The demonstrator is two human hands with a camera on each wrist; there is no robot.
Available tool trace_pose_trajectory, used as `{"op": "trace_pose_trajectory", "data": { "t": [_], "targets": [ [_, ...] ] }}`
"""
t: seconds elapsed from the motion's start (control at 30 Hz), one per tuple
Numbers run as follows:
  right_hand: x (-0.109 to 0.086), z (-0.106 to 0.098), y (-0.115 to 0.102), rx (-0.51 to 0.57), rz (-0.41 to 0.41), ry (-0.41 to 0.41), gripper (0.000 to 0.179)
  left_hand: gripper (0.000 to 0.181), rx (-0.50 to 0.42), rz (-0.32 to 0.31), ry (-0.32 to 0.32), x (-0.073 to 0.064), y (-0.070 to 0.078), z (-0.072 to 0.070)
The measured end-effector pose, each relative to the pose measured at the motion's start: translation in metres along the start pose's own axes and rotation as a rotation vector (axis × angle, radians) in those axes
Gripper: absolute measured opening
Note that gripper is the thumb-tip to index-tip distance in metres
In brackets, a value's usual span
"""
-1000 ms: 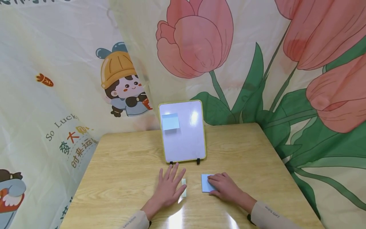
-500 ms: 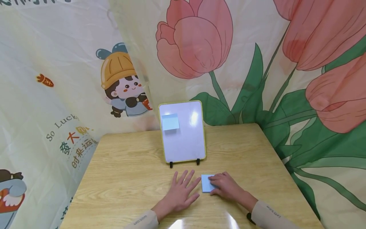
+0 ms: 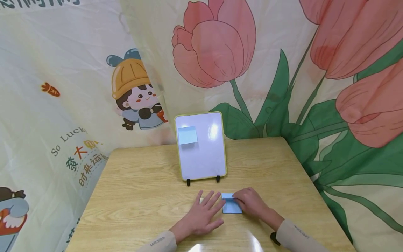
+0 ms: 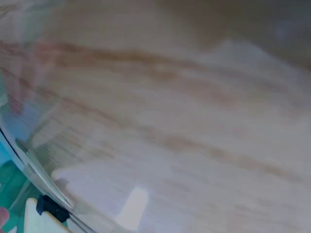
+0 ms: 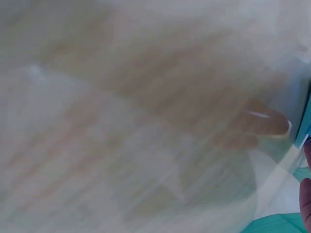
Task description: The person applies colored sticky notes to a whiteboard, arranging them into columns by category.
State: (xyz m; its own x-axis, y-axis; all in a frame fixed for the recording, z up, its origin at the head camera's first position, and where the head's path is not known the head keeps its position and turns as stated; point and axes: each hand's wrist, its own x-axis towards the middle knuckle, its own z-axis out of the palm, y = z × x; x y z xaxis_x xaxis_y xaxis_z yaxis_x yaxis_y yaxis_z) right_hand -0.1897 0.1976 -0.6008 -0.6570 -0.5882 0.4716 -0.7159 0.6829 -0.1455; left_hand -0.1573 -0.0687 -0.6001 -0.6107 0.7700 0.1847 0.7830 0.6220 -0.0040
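A blue sticky note pad (image 3: 232, 207) lies on the table in the head view. My right hand (image 3: 253, 203) pinches its top sticky note (image 3: 227, 196) at the right side, and that note is bent up towards the far edge. Spread flat beside the pad, my left hand (image 3: 201, 214) has its fingertips right at the pad's left edge. A pale strip (image 3: 201, 200) is mostly hidden under the left fingers. In the right wrist view, fingertips (image 5: 305, 199) show at the right border beside a blue edge (image 5: 304, 121). Only a fingertip (image 4: 4, 216) appears in the left wrist view.
Behind the hands a whiteboard (image 3: 204, 157) with a yellow rim leans back on black feet (image 3: 218, 179). One light blue sticky note (image 3: 187, 135) clings to its upper left. The wooden table (image 3: 141, 175) meets a printed cloth (image 3: 264, 115) at the back.
My left hand has moved right, from over the pale strip to the pad's left edge. My right fingers have lifted the top sticky note, which lay flat before.
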Motion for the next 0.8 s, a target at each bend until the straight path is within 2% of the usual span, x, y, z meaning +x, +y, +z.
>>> {"op": "trace_pose_trajectory", "data": {
  "t": [0.13, 0.27, 0.47, 0.7, 0.8],
  "targets": [
    [0.005, -0.001, 0.004, -0.005, 0.017, 0.004, 0.010, 0.062, 0.017, 0.114, 0.030, 0.000, 0.004, -0.002],
    [0.009, -0.004, 0.006, -0.017, 0.040, -0.031, 0.011, 0.060, 0.010, 0.174, -0.021, 0.002, 0.009, -0.001],
    [0.008, -0.004, 0.007, -0.012, 0.086, -0.076, 0.014, 0.065, -0.006, 0.135, -0.143, 0.015, 0.015, 0.002],
    [0.007, 0.002, 0.009, 0.005, 0.113, -0.006, 0.013, 0.071, -0.032, 0.062, -0.233, 0.030, 0.020, 0.005],
    [0.007, 0.002, 0.011, 0.006, 0.109, -0.009, 0.014, 0.073, -0.042, 0.037, -0.258, 0.032, 0.021, 0.007]
  ]
}}
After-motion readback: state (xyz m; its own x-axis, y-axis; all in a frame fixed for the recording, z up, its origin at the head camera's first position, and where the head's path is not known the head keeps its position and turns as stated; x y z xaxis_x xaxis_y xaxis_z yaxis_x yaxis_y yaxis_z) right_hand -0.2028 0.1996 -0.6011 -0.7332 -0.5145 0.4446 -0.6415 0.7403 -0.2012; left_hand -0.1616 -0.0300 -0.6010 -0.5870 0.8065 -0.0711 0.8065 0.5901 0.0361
